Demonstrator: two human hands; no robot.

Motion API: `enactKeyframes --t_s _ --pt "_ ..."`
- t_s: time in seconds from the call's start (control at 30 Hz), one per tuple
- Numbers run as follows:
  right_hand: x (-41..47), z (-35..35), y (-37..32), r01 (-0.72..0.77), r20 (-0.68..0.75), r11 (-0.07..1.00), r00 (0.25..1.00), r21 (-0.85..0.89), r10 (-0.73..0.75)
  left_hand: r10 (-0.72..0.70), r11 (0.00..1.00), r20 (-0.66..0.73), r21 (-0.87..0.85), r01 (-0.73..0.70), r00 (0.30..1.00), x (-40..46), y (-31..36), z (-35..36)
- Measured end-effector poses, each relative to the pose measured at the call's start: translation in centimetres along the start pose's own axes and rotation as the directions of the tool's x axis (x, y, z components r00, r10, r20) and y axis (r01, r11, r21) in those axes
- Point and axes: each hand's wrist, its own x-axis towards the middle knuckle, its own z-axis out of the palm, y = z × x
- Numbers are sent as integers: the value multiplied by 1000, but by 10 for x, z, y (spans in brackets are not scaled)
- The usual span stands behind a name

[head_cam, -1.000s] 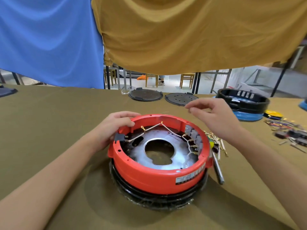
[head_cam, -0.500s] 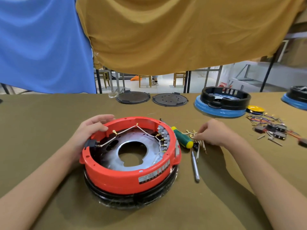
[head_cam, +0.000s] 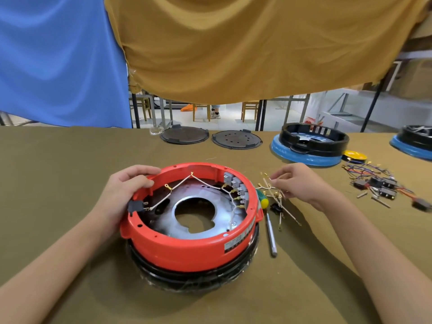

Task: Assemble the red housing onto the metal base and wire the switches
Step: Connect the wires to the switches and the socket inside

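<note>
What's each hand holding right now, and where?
Left hand grips the red housing at its far-left rim. Right hand pinches a loose wire near its terminal end.

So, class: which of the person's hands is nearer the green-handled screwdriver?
Right. The right hand hovers just beyond the screwdriver, over loose wires; the left hand grips the red housing's far side.

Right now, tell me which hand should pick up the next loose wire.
Right. The right hand is already at the loose wires beside the red housing, while the left hand grips the housing's rim, steadying it.
</note>
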Motion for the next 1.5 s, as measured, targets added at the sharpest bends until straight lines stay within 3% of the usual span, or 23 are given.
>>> enactKeyframes --t_s 0.23,0.43,0.57,0.7,0.8,0.9,1.1,1.3,1.5 --pt "-1 0 2 -8 -50 959 998 284 23 5 1000 -1 16 -5 1000 2 -2 -2" --pt "-3 3 -6 8 86 765 993 644 -83 24 1000 4 19 -24 1000 1 -1 0" --pt "-10 5 -15 13 142 676 975 737 -173 51 998 55 34 -53 997 0 0 1" --pt "-25 10 -34 103 107 687 961 720 -256 82 987 143 127 -101 986 0 2 0" --pt "-37 12 -53 299 2 771 932 563 -362 79 981 191 158 -110 979 -3 7 -2" --pt "-47 14 -80 409 22 750 871 521 -490 102 976 203 168 -138 974 -4 11 -6" --pt "-58 39 -122 423 280 776 762 468 -585 107 981 277 124 -146 955 2 6 -9" --pt "-61 61 -119 284 358 815 790 504 -497 94 995 279 15 -102 956 4 -4 -5" --pt "-61 68 -117 341 346 833 791 436 -505 112 993 274 5 -118 955 7 -10 -3"
